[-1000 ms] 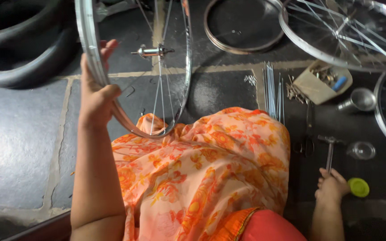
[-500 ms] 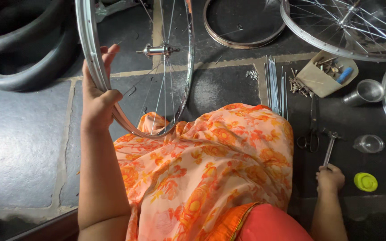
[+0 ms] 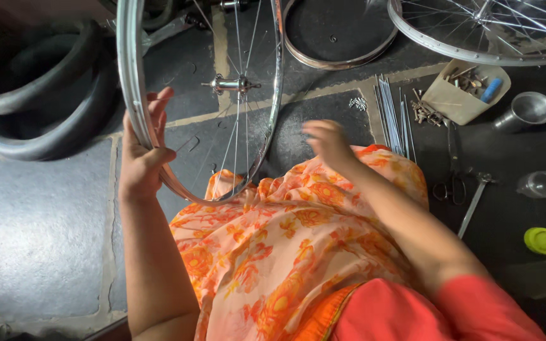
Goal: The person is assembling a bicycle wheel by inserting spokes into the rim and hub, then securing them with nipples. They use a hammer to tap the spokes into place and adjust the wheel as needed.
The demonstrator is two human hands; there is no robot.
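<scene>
A bicycle-wheel repair workshop, set up on a dark stone floor (image 3: 39, 233). Spoked wheels (image 3: 481, 28) and a bare metal rim (image 3: 339, 38) lie about, black rubber tyres (image 3: 45, 107) are heaped at one side, and a bundle of loose spokes (image 3: 392, 113) rests beside a cardboard box of small parts (image 3: 462, 91). Pliers (image 3: 453, 170), a small hammer (image 3: 475, 199) and a steel cup (image 3: 529, 110) sit within reach of the seated worker, who steadies a partly laced wheel (image 3: 222, 95).
</scene>
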